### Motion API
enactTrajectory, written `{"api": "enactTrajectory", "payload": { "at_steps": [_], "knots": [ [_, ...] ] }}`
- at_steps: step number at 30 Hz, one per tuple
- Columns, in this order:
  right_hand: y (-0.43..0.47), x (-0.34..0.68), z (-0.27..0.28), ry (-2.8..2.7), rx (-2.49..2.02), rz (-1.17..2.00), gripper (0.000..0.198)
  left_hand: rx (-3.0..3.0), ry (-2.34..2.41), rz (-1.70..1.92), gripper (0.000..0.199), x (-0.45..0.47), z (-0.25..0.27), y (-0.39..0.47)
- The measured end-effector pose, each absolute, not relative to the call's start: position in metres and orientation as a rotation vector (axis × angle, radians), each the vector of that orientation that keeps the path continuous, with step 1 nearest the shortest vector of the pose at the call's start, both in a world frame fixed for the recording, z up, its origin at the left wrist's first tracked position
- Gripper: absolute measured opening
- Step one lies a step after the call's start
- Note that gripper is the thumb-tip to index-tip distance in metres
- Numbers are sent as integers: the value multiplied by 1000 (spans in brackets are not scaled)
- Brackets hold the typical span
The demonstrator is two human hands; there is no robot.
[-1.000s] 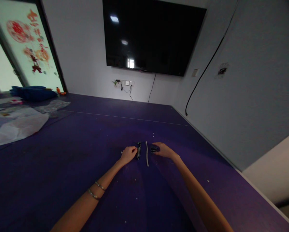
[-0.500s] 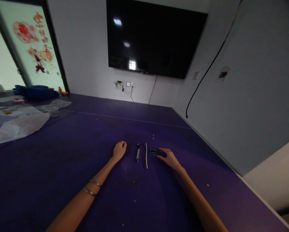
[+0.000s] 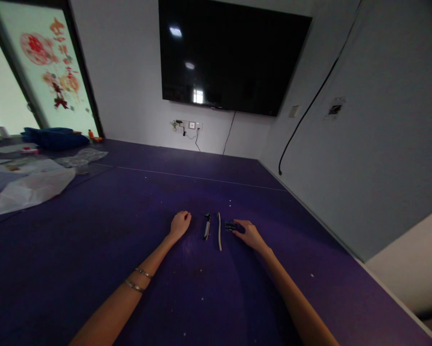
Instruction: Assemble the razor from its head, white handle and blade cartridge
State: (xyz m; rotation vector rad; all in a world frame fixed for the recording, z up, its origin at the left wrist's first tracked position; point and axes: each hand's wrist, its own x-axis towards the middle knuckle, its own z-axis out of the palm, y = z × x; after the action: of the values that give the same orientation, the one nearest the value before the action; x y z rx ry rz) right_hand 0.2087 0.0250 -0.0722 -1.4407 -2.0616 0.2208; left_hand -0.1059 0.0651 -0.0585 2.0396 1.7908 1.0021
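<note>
My left hand (image 3: 181, 224) rests on the purple surface, its fingers curled into a loose fist with nothing visible in it. To its right lies a slim black and silver-white handled item (image 3: 207, 228), perhaps a razor. Beside that is a thin, slightly bent off-white stick (image 3: 219, 232), shaped like a toothbrush; its exact kind is unclear. A small clear packet (image 3: 230, 226) with dark contents lies flat to the right of the stick. My right hand (image 3: 250, 234) has its thumb and forefinger at the packet's near and far edges on the right end.
A broad purple surface (image 3: 136, 259) runs to the wall. White and clear plastic sheets (image 3: 39, 187) and a blue cloth bundle (image 3: 55, 138) lie at the far left. A black cable (image 3: 310, 105) hangs on the right wall. A large TV (image 3: 234, 57) is mounted ahead.
My right hand has moved slightly left, bringing its fingertips onto the packet's edges. My left hand, the dark-handled item and the stick have stayed in place.
</note>
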Motion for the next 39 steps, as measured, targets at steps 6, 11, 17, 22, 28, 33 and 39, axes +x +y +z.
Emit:
{"api": "enactTrajectory", "payload": {
  "at_steps": [6, 11, 17, 22, 28, 33, 39],
  "knots": [
    [21, 204, -67, -2059, -1468, 218, 44, 2056, 1803, 978, 29, -105, -56, 63],
    [16, 208, -68, -2072, -1480, 129, 41, 2207, 1854, 980, 25, -103, -53, 58],
    [3, 225, -77, -2068, -1680, 3, 41, 2420, 1847, 921, 26, -98, -58, 52],
    [-8, 228, -81, -2057, -1777, -18, 43, 2501, 1903, 655, 38, -99, -69, 56],
    [-9, 226, -83, -2050, -1798, -53, 41, 2541, 1911, 558, 40, -101, -74, 59],
    [-11, 225, -80, -2038, -1793, -23, 41, 2526, 1910, 588, 40, -100, -73, 58],
    [-13, 222, -78, -2016, -1780, -1, 41, 2457, 1882, 651, 38, -102, -70, 58]
  ]
}}
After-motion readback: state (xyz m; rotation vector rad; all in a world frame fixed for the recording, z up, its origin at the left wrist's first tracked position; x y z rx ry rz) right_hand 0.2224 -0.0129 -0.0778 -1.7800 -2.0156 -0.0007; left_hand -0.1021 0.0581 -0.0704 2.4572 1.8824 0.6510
